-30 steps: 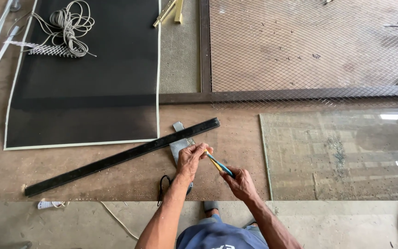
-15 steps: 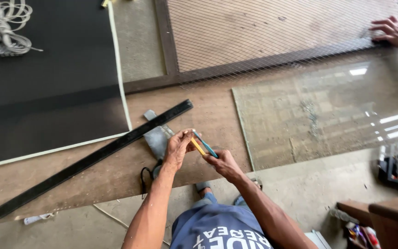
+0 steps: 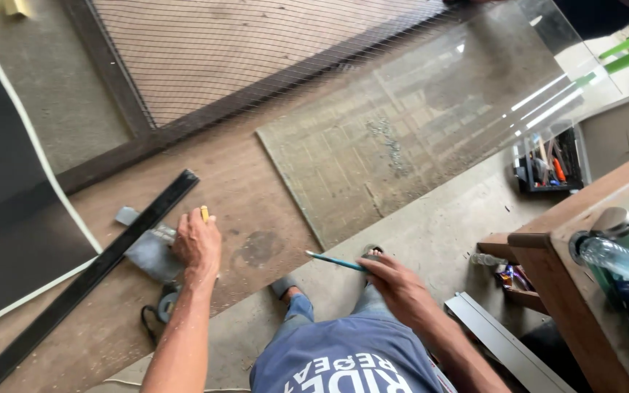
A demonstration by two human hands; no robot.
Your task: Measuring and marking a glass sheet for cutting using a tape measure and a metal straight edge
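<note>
A teal pencil (image 3: 335, 260) is being gripped by the right hand (image 3: 394, 280); a yellow piece (image 3: 204, 213) is being clasped by the left hand (image 3: 196, 244), just beside a black bar (image 3: 89, 276).

- A person crouches over a brown board, the left hand (image 3: 196, 244) pressed down beside a long black bar (image 3: 85, 280), a small yellow object (image 3: 204, 213) at its fingertips.
- A grey metal piece (image 3: 147, 247) lies under the bar, touching that hand.
- The right hand (image 3: 400, 285) grips a thin blue-green tool (image 3: 335, 261), tip pointing left, held above the floor.
- A glass sheet (image 3: 416, 124) lies ahead, overlapping a mesh-filled frame (image 3: 205, 58).
- A toolbox (image 3: 551, 164) stands at right.
</note>
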